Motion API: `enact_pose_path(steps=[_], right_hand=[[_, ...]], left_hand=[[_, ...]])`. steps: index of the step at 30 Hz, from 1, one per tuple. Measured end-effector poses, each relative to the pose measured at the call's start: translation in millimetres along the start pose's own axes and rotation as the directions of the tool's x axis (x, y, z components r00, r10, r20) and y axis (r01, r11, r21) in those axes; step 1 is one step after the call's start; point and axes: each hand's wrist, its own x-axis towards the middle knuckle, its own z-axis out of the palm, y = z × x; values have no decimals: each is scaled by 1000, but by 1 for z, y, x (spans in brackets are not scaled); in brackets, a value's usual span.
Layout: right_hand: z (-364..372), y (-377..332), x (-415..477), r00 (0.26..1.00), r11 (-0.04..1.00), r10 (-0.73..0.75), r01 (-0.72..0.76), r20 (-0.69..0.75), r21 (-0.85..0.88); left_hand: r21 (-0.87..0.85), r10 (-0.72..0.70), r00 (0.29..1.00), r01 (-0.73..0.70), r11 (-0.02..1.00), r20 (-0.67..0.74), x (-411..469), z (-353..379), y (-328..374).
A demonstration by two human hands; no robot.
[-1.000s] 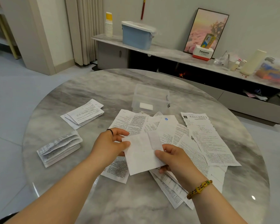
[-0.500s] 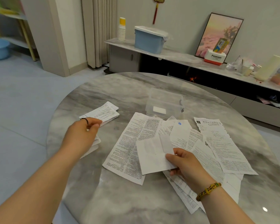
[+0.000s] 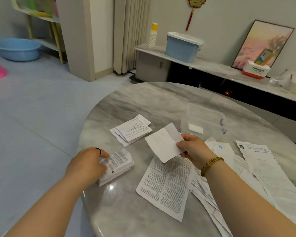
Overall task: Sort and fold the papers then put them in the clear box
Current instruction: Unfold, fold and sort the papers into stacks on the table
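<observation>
My right hand (image 3: 194, 149) pinches a blank white creased paper (image 3: 162, 142) by its right edge, lifted above the round marble table (image 3: 152, 103). My left hand (image 3: 88, 164) rests on the near folded stack (image 3: 117, 165) at the table's left edge, fingers curled over its left end. A second folded stack (image 3: 132, 130) lies farther back. The clear box (image 3: 203, 120) stands behind the lifted paper with a white slip inside. A large printed sheet (image 3: 166, 185) lies flat below my right hand. Several loose unfolded papers (image 3: 263, 168) spread to the right.
The table's left rim drops to grey floor. Behind it runs a low marble cabinet (image 3: 220, 69) with a blue lidded bin (image 3: 183, 47), stacked cups (image 3: 153, 35), a framed picture (image 3: 263, 43) and a white-red box (image 3: 255, 71). A blue basin (image 3: 15, 48) sits on the floor far left.
My left hand let go of the white paper, swung left and came down on the near folded stack. My right hand carried the paper up and left toward the far stack. The camera turned left.
</observation>
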Motion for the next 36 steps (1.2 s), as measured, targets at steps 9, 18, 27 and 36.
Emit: enact_pose_path(steps=[9,18,27,36], right_hand=[[52,-28,68,998,997,-2,6,55,-82],[90,-27,101,994,970,-59,78,90,-228],[100,-10,97,982,868,-191,174,11,-466],[110,-7,96,971,849,-239,213,9,-484]], left_hand=[[89,121,993,-120,989,-5,11,15,-6],[98,151,988,-148,984,-23,17,18,-7],[105,155,988,-153,983,-13,16,19,-6],[111,147,989,-146,983,-4,17,18,-3]])
